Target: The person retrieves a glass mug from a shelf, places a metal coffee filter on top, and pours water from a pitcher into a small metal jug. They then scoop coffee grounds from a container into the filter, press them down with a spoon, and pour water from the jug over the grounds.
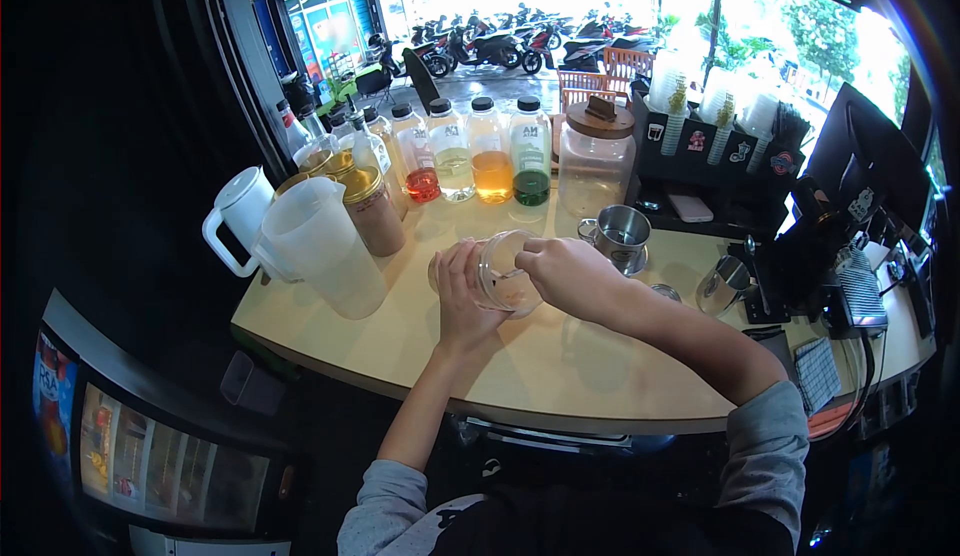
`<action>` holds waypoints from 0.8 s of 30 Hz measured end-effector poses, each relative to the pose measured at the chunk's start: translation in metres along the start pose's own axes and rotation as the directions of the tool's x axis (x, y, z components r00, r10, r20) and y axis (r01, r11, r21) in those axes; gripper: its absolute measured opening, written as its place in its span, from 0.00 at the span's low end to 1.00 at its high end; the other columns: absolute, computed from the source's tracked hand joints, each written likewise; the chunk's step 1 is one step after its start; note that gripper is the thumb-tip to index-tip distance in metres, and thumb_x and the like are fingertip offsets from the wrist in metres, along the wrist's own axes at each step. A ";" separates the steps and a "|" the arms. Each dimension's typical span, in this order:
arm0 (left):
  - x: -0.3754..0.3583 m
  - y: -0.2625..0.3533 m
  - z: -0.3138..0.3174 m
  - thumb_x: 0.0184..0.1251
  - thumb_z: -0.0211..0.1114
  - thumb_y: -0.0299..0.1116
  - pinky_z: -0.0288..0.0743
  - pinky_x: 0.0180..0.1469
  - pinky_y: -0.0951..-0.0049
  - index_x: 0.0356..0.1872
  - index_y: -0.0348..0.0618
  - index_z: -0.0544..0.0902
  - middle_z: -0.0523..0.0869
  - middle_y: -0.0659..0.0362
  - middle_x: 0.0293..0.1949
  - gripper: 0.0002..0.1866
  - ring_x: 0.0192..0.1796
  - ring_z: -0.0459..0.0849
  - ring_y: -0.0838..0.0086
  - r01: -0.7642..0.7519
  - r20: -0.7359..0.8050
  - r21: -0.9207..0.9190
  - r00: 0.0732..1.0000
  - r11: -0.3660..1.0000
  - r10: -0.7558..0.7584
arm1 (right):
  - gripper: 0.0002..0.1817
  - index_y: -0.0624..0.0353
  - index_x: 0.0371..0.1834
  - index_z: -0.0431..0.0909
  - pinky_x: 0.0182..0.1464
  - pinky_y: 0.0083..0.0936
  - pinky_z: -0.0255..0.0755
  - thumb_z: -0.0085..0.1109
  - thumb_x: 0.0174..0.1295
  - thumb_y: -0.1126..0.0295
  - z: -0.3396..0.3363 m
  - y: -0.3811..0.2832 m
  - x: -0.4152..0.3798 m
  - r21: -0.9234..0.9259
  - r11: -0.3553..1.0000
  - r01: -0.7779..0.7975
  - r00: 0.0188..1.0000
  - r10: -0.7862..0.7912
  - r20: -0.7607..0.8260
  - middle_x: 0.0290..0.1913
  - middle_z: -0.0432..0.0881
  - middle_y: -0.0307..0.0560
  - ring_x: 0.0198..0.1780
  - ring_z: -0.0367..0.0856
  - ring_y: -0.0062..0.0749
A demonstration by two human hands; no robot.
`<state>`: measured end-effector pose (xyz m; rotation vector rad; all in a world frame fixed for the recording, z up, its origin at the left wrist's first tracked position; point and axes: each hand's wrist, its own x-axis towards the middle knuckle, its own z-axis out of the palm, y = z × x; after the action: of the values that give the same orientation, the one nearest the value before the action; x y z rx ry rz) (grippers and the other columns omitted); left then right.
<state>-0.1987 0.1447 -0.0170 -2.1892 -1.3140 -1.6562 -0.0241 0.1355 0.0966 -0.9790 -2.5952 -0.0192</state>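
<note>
My left hand (464, 294) is wrapped round a clear jar (497, 246), which it holds tilted above the table with the mouth facing right. A little pale residue seems to lie inside the jar. At the jar's mouth, my right hand (550, 262) is closed with its fingertips reaching inside. They pinch something thin that I cannot make out. Just beyond my right hand stands a metal cup (620, 228) with a handle. Left of my left hand stand a translucent plastic pitcher (325, 246) and a brown-filled jar (375, 218) with a gold lid.
Bottles of coloured liquid (492, 166) line the table's (560, 366) back edge beside a large wooden-lidded jar (597, 161). To the right are a steel pitcher (722, 286), a black cup holder (700, 171), a folded cloth (817, 374) and a monitor (865, 166). A white jug (243, 211) stands left.
</note>
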 end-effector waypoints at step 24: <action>0.000 0.000 -0.008 0.30 0.81 0.44 0.48 0.69 0.49 0.60 0.41 0.61 0.67 0.53 0.57 0.52 0.62 0.65 0.57 0.101 -0.023 -0.053 0.995 0.993 -0.102 | 0.07 0.69 0.34 0.82 0.26 0.15 0.69 0.58 0.54 0.79 -0.015 0.042 -0.013 0.807 0.525 -0.269 0.959 0.225 0.174 0.28 0.83 0.43 0.23 0.75 0.15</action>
<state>-0.2044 0.1409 -0.0139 -2.1554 -1.4133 -1.7675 0.0168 0.1566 0.1016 -0.9236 -2.0210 1.2129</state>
